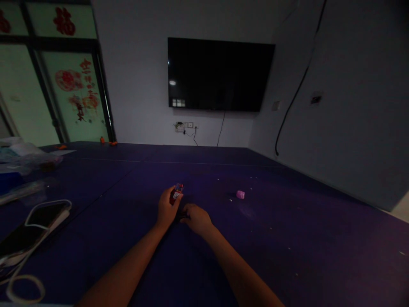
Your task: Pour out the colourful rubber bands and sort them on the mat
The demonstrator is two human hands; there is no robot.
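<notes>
the person's left hand [166, 207] grasps a small dark-red box with white print and a clear, shiny far end [176, 194], thumb on one side and fingers on the other, just above the dark purple, flat tabletop [223, 238]. the right hand [197, 218] is just beside it, nearer the person, its fingers curled by a thin, dark item [182, 215]; it is too dim to tell whether they grip it. a small, pink, lumpy piece [240, 194] lies to the right of both hands, well apart from them, with tiny pale scraps around it. on the left lie a dark-screened phone [33, 226] with a looped white cable [27, 283] and crumpled clear plastic bags [35, 162].
</notes>
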